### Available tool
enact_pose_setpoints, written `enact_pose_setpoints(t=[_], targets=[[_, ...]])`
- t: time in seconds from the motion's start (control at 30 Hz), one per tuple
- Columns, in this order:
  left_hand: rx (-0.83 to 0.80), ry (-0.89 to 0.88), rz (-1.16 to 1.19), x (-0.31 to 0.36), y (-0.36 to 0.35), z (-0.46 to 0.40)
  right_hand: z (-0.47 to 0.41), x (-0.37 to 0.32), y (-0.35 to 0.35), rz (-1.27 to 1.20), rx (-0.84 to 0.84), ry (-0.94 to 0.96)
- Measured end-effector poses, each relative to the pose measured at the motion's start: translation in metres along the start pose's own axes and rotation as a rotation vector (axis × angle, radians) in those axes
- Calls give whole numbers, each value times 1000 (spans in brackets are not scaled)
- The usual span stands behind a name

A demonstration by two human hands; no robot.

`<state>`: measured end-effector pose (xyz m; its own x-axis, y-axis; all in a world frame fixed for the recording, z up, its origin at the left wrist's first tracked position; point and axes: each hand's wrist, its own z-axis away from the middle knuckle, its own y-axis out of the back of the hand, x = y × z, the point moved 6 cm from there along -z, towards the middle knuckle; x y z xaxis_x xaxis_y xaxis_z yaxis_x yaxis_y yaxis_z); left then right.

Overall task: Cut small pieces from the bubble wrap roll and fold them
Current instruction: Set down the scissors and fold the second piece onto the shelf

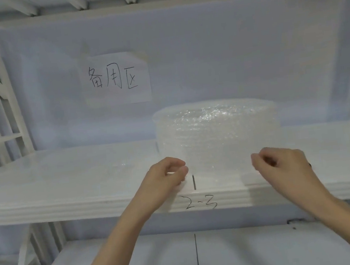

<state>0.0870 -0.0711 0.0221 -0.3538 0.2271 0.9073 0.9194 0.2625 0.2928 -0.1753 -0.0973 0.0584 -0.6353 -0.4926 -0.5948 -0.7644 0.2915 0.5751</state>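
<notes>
While both hands pinch a loose sheet (219,166) at center frame, left hand (166,175) and right hand (284,165) sit level, bubble wrap roll (216,125) directly above.

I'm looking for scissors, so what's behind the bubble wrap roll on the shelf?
Behind the bubble wrap roll only the pale back panel shows, with a handwritten paper sign up to its left. No scissors are visible; anything directly behind the roll's base is covered.

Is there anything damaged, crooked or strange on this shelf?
Only a small thing: the paper sign on the back wall has its top right corner folded over. The bubble wrap roll stands upright on the shelf, undamaged.
</notes>
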Motion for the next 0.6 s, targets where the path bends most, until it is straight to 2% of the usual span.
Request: enact_pose_setpoints(t=[0.1,0.2,0.3,0.6], targets=[[-46,17,26,8,-30,-3,-26,58,30,221,30,-101],[-89,29,55,15,-54,-6,-47,99,29,423,-61,-226],[-123,28,53,21,-69,-5,-56,117,19,475,-151,-304],[-89,17,-4,26,-80,-4,-75,112,24,576,-189,-334]])
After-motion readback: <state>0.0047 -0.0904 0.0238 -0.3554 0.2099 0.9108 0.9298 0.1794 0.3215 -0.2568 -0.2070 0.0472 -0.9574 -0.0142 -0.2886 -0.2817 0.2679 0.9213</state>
